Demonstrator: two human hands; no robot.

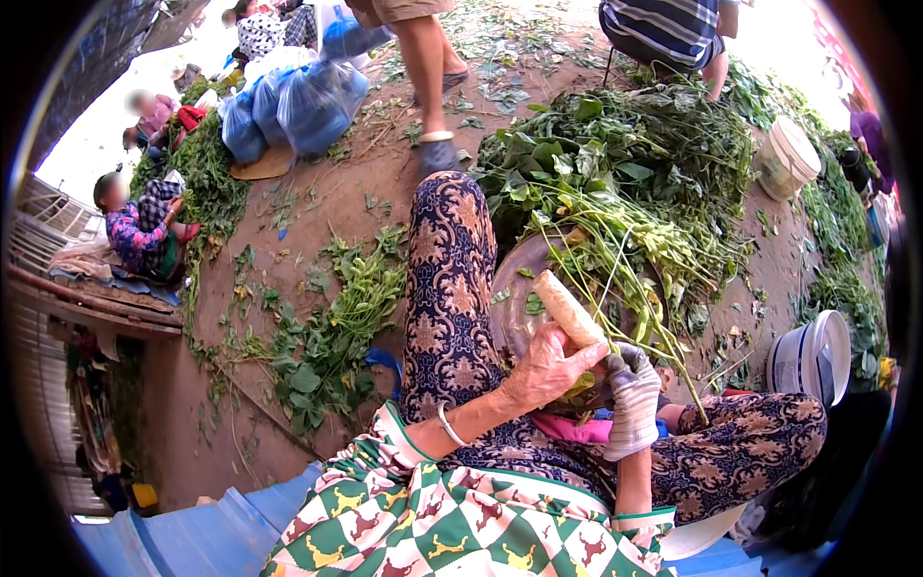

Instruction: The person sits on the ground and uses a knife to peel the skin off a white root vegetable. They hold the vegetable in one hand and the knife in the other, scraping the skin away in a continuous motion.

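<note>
My bare left hand (551, 366), with a white bangle on the wrist, grips a pale cylinder (566, 306) that looks like a wooden handle; any blade is hidden. Beside it, my right hand (634, 404) wears a grey-white knit glove and pinches the stems of a green bean plant (642, 317). Pods hang from these stems, spreading up and away from my hands. The thumbs are close together at the stems. Beneath lies a round metal tray (509, 288) with leaf scraps on it.
A large heap of leafy bean plants (627, 155) lies ahead. Podded stalks (360, 296) are on the ground left of my knee. White buckets (789, 159) stand at right, blue plastic bags (310, 108) at upper left. A person's leg (425, 79) is close ahead; others sit around.
</note>
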